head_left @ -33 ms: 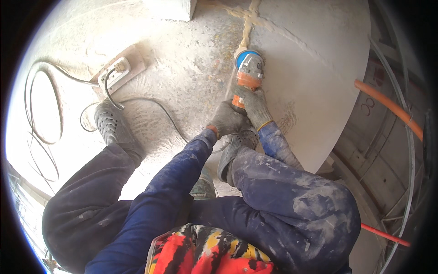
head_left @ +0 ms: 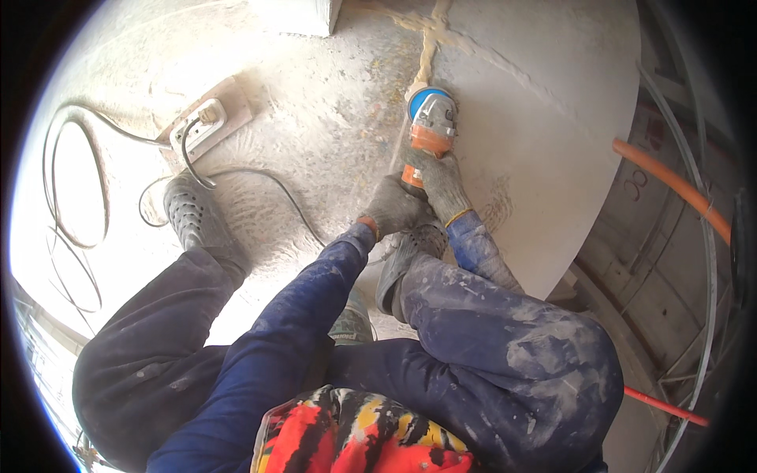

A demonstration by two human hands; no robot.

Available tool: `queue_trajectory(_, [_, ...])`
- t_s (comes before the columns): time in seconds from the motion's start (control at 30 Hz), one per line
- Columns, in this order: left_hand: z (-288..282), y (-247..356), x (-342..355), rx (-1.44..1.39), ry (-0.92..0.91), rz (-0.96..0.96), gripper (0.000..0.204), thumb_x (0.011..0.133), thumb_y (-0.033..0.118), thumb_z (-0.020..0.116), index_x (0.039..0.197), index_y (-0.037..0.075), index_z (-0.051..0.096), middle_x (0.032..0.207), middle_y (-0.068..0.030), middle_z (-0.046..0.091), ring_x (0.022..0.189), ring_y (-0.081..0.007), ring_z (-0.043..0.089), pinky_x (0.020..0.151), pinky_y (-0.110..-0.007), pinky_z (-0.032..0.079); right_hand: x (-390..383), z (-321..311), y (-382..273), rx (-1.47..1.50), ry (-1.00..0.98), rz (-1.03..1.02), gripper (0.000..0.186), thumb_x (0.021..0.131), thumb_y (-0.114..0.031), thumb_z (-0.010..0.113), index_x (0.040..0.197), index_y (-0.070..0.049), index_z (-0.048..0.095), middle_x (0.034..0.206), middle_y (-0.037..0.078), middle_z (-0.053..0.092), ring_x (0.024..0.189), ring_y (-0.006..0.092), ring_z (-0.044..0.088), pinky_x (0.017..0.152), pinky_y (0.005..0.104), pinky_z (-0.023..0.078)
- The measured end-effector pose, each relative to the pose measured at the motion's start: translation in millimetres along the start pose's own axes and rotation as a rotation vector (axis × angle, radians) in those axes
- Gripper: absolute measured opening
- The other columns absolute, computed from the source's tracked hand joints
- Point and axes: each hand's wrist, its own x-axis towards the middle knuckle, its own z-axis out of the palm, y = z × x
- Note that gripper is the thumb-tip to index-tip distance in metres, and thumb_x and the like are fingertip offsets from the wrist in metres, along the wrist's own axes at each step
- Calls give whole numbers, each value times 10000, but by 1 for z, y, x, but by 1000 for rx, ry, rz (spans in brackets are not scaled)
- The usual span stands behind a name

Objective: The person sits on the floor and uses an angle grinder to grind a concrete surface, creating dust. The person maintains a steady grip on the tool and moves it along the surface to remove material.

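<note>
An angle grinder (head_left: 433,135), orange with a silver head, rests with its blue-rimmed disc (head_left: 418,101) on the pale, dusty surface, at the lower end of a raised tan seam of filler (head_left: 426,59). My right hand (head_left: 444,187), in a grey knit glove, is wrapped round the orange body just behind the head. Lower down and to the left, my left hand (head_left: 393,206), gloved too, closes round the rear of the grinder. That rear end is mostly hidden by the gloves.
A white power strip (head_left: 199,126) with a plug in it lies on a board at left, its black cable (head_left: 272,175) running toward my hands. My perforated shoes (head_left: 189,211) rest on the surface. Beyond its curved right edge are an orange pipe (head_left: 670,180) and a red bar (head_left: 666,404).
</note>
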Motion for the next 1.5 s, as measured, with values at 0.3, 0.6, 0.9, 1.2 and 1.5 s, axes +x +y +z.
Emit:
queue_trajectory(0.3, [-3, -6, 4, -18, -51, -58, 454, 795, 81, 895, 1209, 25, 718, 1101, -45, 794, 936, -121, 715, 866, -333, 599, 2, 2, 1, 45, -11, 22, 487, 823, -405, 905, 1069, -32, 714, 971, 36, 696, 807, 127, 648, 706, 332, 552])
queue_trajectory(0.6, [11, -1, 4, 31, -3, 20, 471, 805, 131, 904, 1219, 22, 707, 1134, -55, 788, 997, -133, 704, 919, -355, 582, -1, -10, 7, 85, 78, -26, 445, 829, -350, 899, 1060, -17, 716, 960, 46, 712, 775, 141, 688, 694, 316, 570])
queue_trajectory(0.9, [10, 2, 3, 51, -3, 84, 476, 851, 191, 900, 1228, -3, 683, 1125, -70, 784, 1011, -133, 708, 912, -352, 586, 5, -9, 22, 221, 89, -63, 369, 870, -277, 865, 1067, -3, 716, 955, 49, 722, 778, 149, 702, 689, 323, 582])
queue_trajectory(1.2, [5, 6, -7, 8, 5, 12, 440, 848, 135, 869, 1219, -17, 687, 1139, -67, 781, 998, -138, 702, 905, -340, 577, 4, -3, 29, 210, 74, -59, 318, 880, -259, 852, 1018, -3, 723, 907, 35, 724, 750, 142, 695, 659, 313, 560])
queue_trajectory(1.5, [7, -8, -6, -26, -2, 45, 421, 863, 121, 848, 1228, -18, 692, 1140, -62, 783, 998, -130, 698, 897, -343, 573, 4, 0, 40, 101, 106, -89, 347, 867, -302, 841, 1002, -3, 727, 871, 42, 729, 730, 139, 693, 646, 349, 563])
